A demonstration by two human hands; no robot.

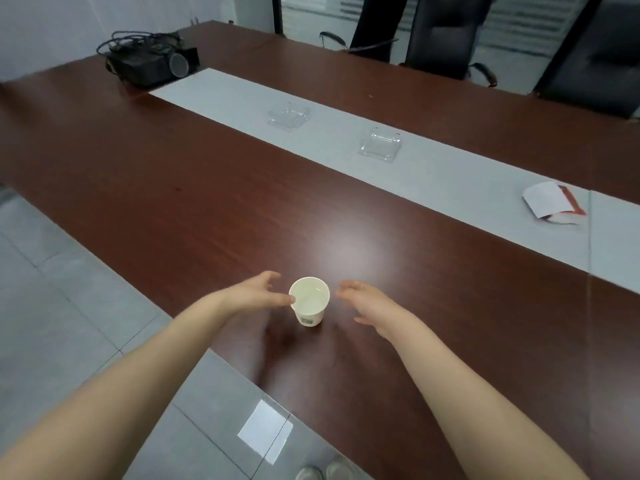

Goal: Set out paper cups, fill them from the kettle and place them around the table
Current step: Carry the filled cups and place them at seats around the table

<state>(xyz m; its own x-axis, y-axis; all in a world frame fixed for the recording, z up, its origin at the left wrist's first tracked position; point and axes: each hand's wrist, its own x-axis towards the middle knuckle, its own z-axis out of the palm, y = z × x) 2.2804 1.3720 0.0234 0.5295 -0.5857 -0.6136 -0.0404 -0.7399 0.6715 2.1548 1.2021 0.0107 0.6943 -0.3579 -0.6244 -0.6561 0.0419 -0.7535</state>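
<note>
A white paper cup (309,304) with liquid in it stands upright on the dark wooden table (194,209) near its front edge. My left hand (258,292) is just left of the cup, fingers loosely spread, its thumb tip at the cup's rim. To the right of the cup my right hand (363,299) hovers with relaxed fingers, a small gap between it and the cup. Neither hand grips anything. No kettle is in view.
A grey runner (433,174) crosses the table with two clear plastic holders (289,116) (381,145) and a red-and-white booklet (554,204) on it. A black projector (152,62) with cables sits far left. Black office chairs (446,36) and a standing person (375,24) are beyond the table.
</note>
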